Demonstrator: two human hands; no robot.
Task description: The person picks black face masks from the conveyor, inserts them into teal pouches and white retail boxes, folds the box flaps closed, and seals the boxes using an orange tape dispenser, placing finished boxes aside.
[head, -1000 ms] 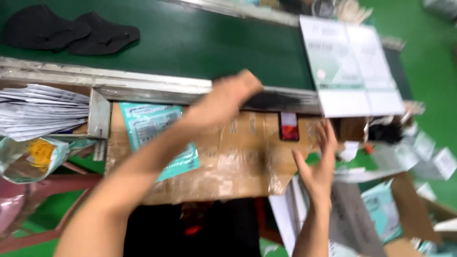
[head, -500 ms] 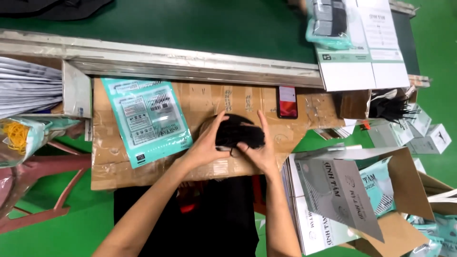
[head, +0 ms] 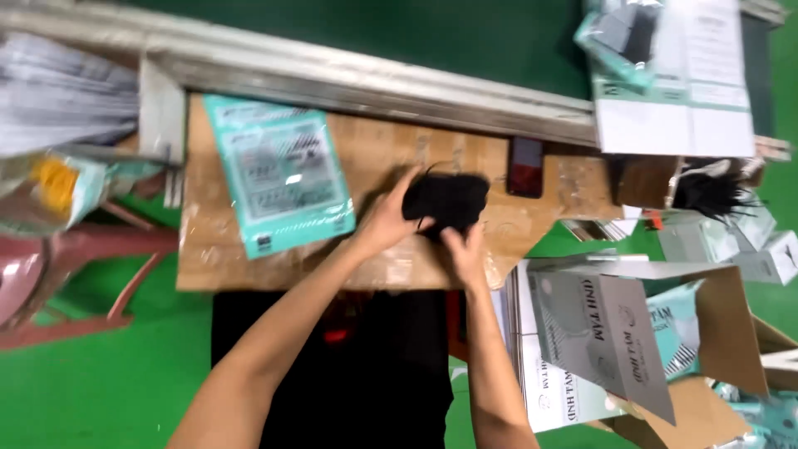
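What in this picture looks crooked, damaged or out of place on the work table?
The teal printed pouch lies tilted on the cardboard-covered table, not square to its edge. The cardboard looks worn and creased. The left hand and right hand hold a black stack of masks; nothing looks spilled.

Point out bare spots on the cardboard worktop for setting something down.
Bare cardboard worktop: the strip left of the teal packet, and the patch between packet and left hand. Crowded at the middle, where both hands, right hand, hold the black masks beside the phone.
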